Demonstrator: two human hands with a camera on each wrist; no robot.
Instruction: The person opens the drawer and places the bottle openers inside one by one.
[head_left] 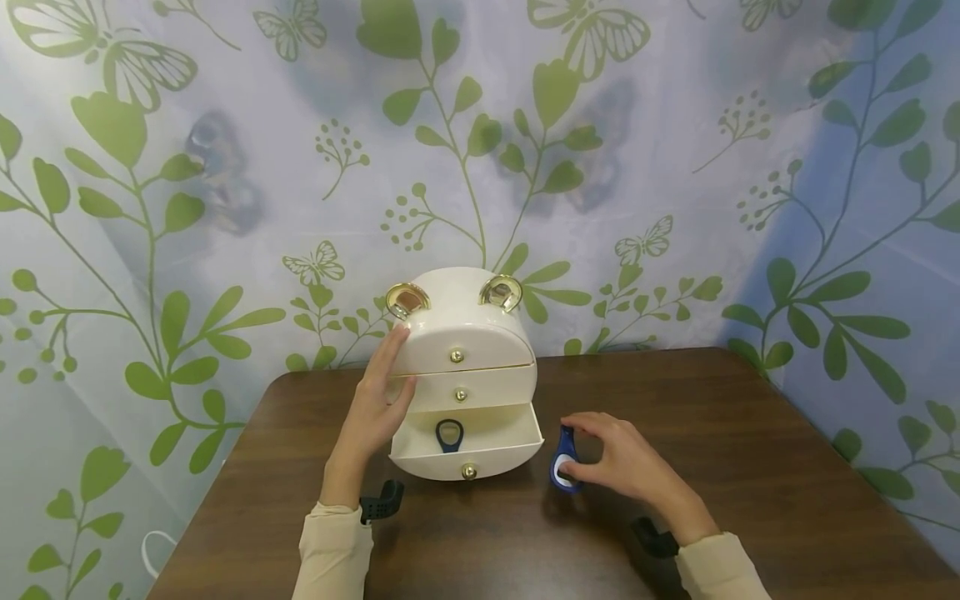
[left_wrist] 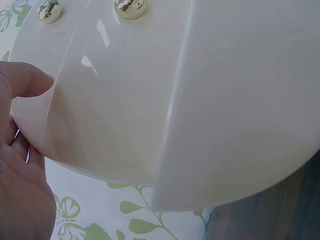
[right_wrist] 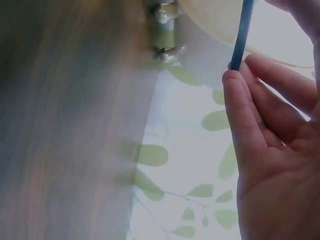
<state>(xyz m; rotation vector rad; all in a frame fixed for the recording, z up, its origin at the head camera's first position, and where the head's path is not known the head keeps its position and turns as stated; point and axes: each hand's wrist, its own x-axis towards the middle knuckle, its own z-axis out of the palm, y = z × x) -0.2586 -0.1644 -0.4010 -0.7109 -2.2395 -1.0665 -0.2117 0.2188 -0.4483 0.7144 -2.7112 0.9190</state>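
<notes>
A white drawer box with gold ears and round knobs stands on the table; its bottom drawer is pulled out. Inside that drawer lies a dark blue loop-shaped item. My left hand rests against the box's left side, index finger stretched up toward the ear and thumb at the front; the left wrist view shows the thumb near a drawer seam. Right of the drawer, my right hand pinches a blue teardrop-shaped item with a white oval near its wide end. The right wrist view shows the item edge-on between the fingers.
The brown wooden table extends around the box on both sides. Behind it hangs a white cloth printed with green leaves and butterflies. A white cable loop shows past the table's left edge.
</notes>
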